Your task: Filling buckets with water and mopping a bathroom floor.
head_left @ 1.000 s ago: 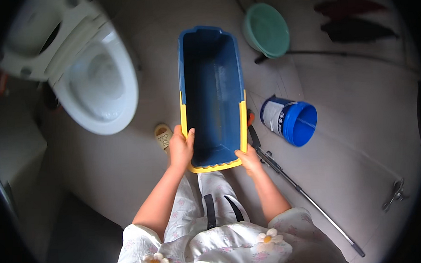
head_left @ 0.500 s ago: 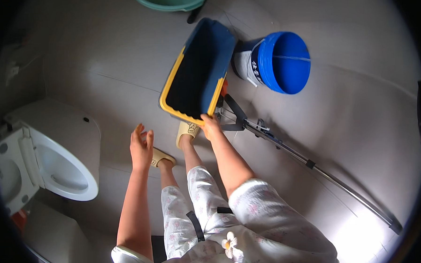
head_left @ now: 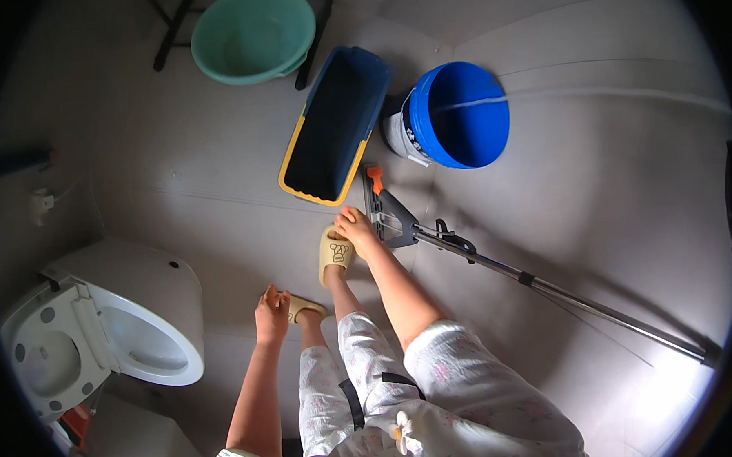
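Observation:
The rectangular mop bucket [head_left: 329, 132], dark inside with a yellow front rim and dark blue back, rests on the floor ahead of me. My right hand [head_left: 354, 224] is just short of its front corner, above my right slipper [head_left: 335, 258], holding nothing, its fingers loosely bent. Lower and to the left, my left hand [head_left: 273, 316] hangs empty beside the other slipper, fingers partly curled and apart. To the right of my right hand lies a flat mop [head_left: 398, 219] with an orange clip and a long metal pole.
A blue round bucket [head_left: 463, 118] stands right of the mop bucket, with a thin stream of water reaching into it. Beyond is a green basin [head_left: 253, 37] on a dark-legged stand. On the left is a toilet [head_left: 146, 340] with its lid raised. The mop pole [head_left: 581, 301] slants across the right side.
My right hand has let go of the mop bucket's yellow rim and come away from it. The view has shifted, bringing more of the green basin into sight.

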`<state>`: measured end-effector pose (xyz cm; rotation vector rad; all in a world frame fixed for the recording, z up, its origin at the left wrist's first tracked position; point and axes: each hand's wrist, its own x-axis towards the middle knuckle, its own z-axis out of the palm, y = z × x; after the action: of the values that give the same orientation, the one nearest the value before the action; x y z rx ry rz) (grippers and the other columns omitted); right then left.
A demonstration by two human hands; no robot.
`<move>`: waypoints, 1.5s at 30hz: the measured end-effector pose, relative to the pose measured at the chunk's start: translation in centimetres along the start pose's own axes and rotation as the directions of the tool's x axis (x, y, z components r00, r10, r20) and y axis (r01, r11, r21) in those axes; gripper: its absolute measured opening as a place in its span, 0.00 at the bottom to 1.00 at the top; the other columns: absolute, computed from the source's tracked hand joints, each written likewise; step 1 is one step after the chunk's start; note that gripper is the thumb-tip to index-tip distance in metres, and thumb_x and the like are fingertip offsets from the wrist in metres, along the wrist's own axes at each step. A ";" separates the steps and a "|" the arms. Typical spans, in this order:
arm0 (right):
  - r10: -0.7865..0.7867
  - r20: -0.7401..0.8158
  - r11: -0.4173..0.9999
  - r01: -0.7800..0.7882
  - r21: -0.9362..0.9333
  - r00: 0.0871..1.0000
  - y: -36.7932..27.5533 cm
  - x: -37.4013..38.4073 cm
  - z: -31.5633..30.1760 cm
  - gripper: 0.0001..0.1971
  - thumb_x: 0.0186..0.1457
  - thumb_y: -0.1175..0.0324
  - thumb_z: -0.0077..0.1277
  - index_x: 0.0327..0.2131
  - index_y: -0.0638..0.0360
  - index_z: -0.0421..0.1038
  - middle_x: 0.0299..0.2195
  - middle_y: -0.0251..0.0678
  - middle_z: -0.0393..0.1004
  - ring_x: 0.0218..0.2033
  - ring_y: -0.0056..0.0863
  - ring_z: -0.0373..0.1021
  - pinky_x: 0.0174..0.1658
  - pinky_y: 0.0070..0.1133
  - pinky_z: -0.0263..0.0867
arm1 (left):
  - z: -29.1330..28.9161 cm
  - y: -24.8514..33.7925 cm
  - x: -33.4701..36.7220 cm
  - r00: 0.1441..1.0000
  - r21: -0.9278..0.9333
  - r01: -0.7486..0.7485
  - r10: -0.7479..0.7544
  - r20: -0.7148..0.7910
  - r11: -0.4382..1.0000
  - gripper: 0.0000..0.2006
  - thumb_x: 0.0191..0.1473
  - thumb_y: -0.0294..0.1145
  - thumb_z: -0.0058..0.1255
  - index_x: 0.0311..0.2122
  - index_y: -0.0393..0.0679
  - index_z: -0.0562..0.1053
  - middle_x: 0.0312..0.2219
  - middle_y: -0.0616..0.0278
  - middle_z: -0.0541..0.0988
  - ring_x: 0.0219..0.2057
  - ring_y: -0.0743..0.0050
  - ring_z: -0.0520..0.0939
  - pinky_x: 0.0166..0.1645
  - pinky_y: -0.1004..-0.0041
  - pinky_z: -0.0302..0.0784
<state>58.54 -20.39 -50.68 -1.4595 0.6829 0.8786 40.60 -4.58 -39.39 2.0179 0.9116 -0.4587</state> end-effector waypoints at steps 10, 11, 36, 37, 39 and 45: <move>-0.050 -0.189 0.990 0.074 0.123 0.981 -3.2 -11.5 -6.2 0.07 0.49 0.64 0.45 0.26 0.53 0.60 0.15 0.25 0.59 0.12 0.12 0.54 0.12 0.11 0.51 | -6.6 1.0 -3.1 0.996 0.114 -0.083 0.085 -0.011 0.990 0.19 0.47 0.41 0.41 0.43 0.41 0.63 0.28 0.48 0.70 0.31 0.59 0.73 0.38 0.68 0.68; -0.075 -0.224 0.987 0.104 0.122 0.972 -3.7 -12.3 -6.7 0.07 0.49 0.63 0.44 0.25 0.53 0.60 0.14 0.24 0.58 0.10 0.12 0.51 0.12 0.11 0.50 | -7.6 1.8 -3.6 0.999 0.151 -0.047 0.049 -0.010 0.987 0.19 0.47 0.41 0.41 0.43 0.42 0.63 0.28 0.48 0.70 0.32 0.59 0.72 0.38 0.68 0.67; -0.217 -0.257 0.604 0.337 0.723 0.942 -24.8 -16.8 -18.5 0.12 0.51 0.59 0.38 0.18 0.50 0.57 0.14 0.24 0.57 0.13 0.14 0.52 0.16 0.12 0.48 | -6.3 19.5 -1.2 0.959 -0.036 0.020 -0.009 0.282 0.999 0.23 0.47 0.41 0.41 0.48 0.44 0.59 0.42 0.54 0.66 0.26 0.71 0.75 0.27 0.75 0.71; -0.234 -0.222 0.594 0.320 0.738 0.947 -24.7 -16.9 -18.3 0.11 0.51 0.60 0.39 0.18 0.50 0.58 0.14 0.24 0.58 0.13 0.14 0.53 0.16 0.12 0.48 | -6.3 19.3 -1.4 0.964 -0.040 0.043 -0.031 0.265 0.998 0.23 0.47 0.41 0.41 0.48 0.44 0.59 0.42 0.54 0.66 0.26 0.71 0.75 0.27 0.75 0.71; -0.218 -0.170 0.593 0.269 0.759 0.961 -23.5 -16.8 -17.5 0.11 0.51 0.60 0.40 0.19 0.50 0.58 0.14 0.24 0.58 0.13 0.14 0.53 0.16 0.11 0.48 | -6.3 18.0 -2.3 0.961 -0.040 0.017 -0.005 0.275 0.999 0.23 0.46 0.41 0.43 0.48 0.45 0.60 0.42 0.53 0.67 0.25 0.71 0.75 0.28 0.75 0.71; -0.087 -0.028 0.653 0.078 0.753 0.996 -18.1 -18.7 -13.0 0.09 0.50 0.65 0.41 0.20 0.52 0.58 0.13 0.25 0.58 0.12 0.13 0.54 0.12 0.10 0.50 | -7.8 11.5 -6.9 0.980 0.047 0.044 -0.052 0.193 0.998 0.19 0.45 0.42 0.42 0.42 0.43 0.65 0.35 0.51 0.72 0.37 0.56 0.72 0.41 0.67 0.66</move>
<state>65.21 -33.41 -25.54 -0.7078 0.8356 0.4223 44.42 -5.37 -24.37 1.9527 0.8372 -0.6949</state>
